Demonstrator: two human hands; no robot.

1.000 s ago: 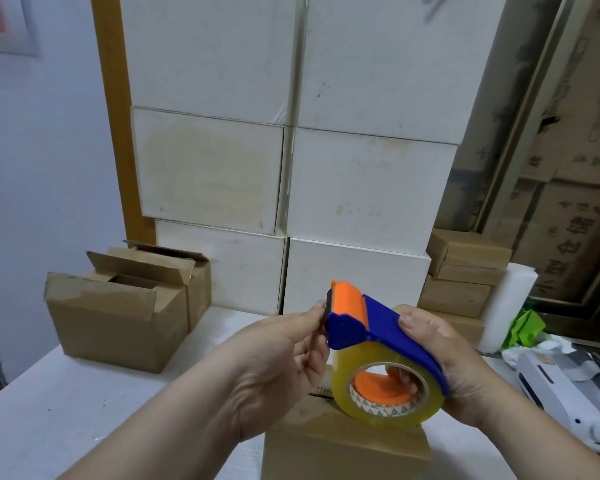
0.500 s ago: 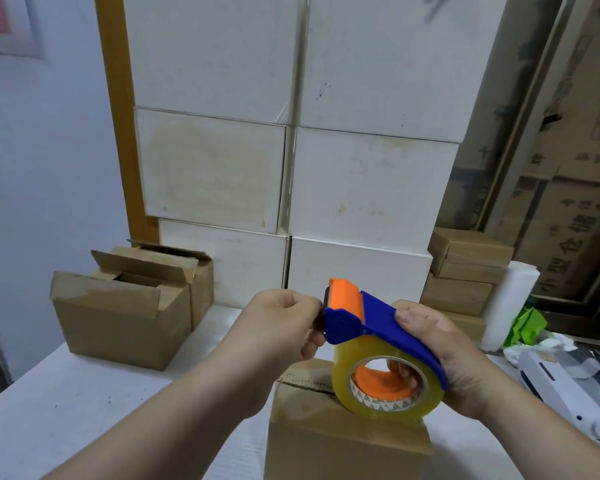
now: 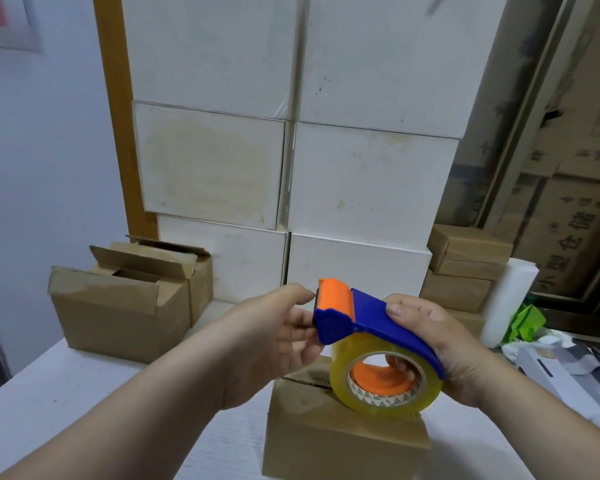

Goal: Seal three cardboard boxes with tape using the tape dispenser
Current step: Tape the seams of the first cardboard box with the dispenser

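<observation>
My right hand grips a blue and orange tape dispenser, with fingers through the core of its clear yellowish tape roll. The dispenser hovers just above a closed brown cardboard box at the near middle of the table. My left hand is at the dispenser's orange cutter end, thumb above and fingers below, pinching at the tape end there. The tape end itself is too thin to make out. Two brown boxes with raised flaps stand at the back left.
A wall of stacked white boxes stands behind the white table. Small closed cardboard boxes are piled at the back right beside a white roll, green wrapping and a white device.
My left hand has uncurled from a fist at the cutter end into a thumb-and-finger pinch. The dispenser has stayed in nearly the same place above the box.
</observation>
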